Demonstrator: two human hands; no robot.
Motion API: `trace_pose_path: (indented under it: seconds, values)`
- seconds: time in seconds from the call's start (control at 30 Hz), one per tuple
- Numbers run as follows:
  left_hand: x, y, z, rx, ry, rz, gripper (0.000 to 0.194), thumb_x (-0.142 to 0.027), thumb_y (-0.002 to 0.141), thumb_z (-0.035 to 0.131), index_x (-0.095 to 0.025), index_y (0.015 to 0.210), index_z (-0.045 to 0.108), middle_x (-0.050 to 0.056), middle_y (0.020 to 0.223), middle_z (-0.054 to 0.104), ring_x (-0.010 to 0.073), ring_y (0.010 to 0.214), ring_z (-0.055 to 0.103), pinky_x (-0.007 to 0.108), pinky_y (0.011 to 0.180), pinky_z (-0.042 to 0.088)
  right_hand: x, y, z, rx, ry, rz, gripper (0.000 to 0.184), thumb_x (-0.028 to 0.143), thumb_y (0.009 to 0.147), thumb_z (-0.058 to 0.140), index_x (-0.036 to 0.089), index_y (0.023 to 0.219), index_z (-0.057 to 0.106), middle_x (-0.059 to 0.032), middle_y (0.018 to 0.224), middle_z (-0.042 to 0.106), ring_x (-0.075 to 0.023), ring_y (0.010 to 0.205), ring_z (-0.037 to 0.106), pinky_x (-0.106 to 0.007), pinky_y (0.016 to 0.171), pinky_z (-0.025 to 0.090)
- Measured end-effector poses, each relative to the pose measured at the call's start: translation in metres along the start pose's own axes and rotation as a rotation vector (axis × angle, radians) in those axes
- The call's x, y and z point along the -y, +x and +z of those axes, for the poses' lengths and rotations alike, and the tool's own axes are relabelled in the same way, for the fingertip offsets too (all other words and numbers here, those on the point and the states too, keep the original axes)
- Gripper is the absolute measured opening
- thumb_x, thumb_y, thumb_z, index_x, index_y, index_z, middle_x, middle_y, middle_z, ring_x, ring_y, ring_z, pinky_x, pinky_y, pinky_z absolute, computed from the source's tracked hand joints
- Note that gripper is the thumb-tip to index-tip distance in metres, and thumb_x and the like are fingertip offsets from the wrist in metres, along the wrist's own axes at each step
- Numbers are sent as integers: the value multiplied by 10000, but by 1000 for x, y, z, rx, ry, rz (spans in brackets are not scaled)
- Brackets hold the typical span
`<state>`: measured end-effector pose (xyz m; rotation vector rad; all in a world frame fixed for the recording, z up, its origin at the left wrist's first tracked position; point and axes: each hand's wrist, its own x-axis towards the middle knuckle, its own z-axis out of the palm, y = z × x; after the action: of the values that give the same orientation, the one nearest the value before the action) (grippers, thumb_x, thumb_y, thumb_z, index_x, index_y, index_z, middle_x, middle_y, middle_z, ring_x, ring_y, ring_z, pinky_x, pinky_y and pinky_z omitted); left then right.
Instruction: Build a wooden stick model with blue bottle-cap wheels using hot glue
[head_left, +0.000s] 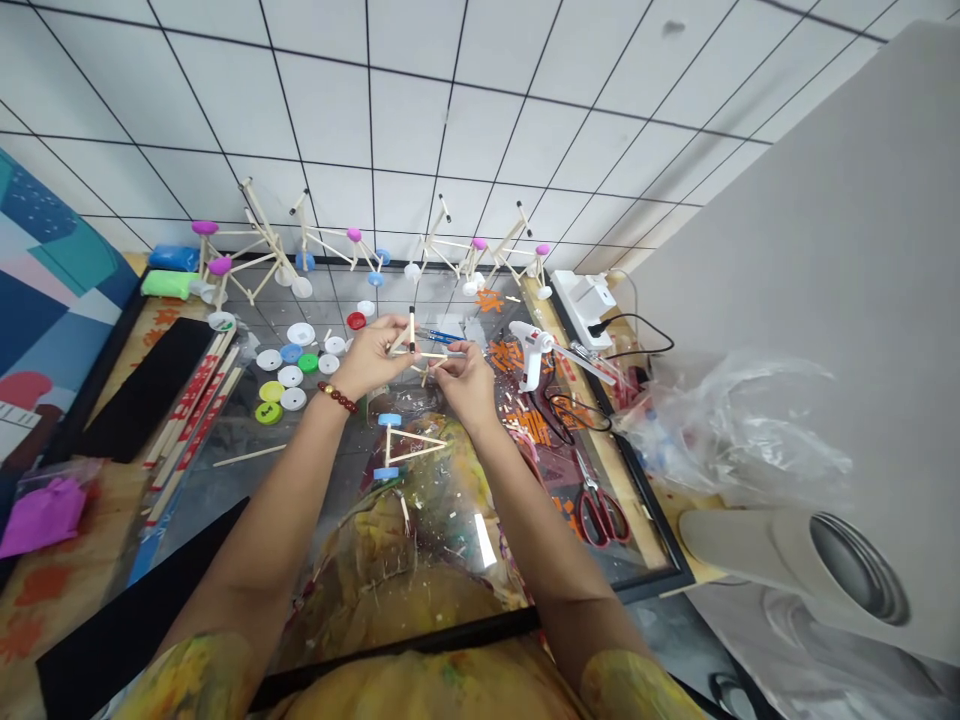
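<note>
Above the middle of the glass table, both hands hold a small frame of wooden sticks (431, 356). My left hand (371, 355), with a beaded bracelet on its wrist, pinches the frame near an upright stick with black ends (412, 330). On the other side my right hand (466, 380) has its fingers closed on the frame's right end. Below them lies a triangular stick frame (416, 445) with a blue wheel (389, 420) at each left corner. Bottle caps in white, blue, green and yellow (291, 376) are spread left of my left hand.
Several stick tricycle models (330, 240) stand along the tiled wall. At right are a white glue gun (531, 352), red-handled scissors (600, 510), a power strip (585, 305) and plastic bags (742, 420). Bundled sticks (191, 405) and black sheets (150, 390) lie at left.
</note>
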<state>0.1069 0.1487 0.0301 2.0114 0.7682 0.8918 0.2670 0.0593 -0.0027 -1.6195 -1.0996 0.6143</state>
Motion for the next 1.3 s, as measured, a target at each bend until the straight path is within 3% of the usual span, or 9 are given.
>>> trace_pose_path:
  seconds: [0.2,0.4,0.57,1.3]
  values:
    - [2,0,1,-24,22,-2,111,-291,739,693,-187,774,700,71,1102,689,245,1082,638,399,992,492,4,0,-1,18,-37,-24,342,172,733,664,236,1035,516,4,827,777,-227,803,747,-402,868,538]
    - [3,0,1,-41,18,-1,106,-289,747,685,-191,786,693,71,1076,708,242,1049,655,401,975,493,-5,-1,3,41,82,8,459,207,692,713,238,1102,509,1,846,762,-227,813,736,-403,839,552]
    - [4,-1,2,-26,16,-3,115,-295,754,665,-185,785,679,76,1015,729,239,990,679,392,927,509,-9,-4,8,3,110,16,370,229,726,645,233,1049,465,30,739,721,-203,745,706,-374,809,541]
    - [3,-1,3,-24,-25,-68,196,-366,735,680,-174,772,688,80,912,736,239,892,689,366,844,524,-3,-12,5,-96,-3,-108,370,231,791,593,211,1126,437,-13,822,733,-202,808,699,-357,839,510]
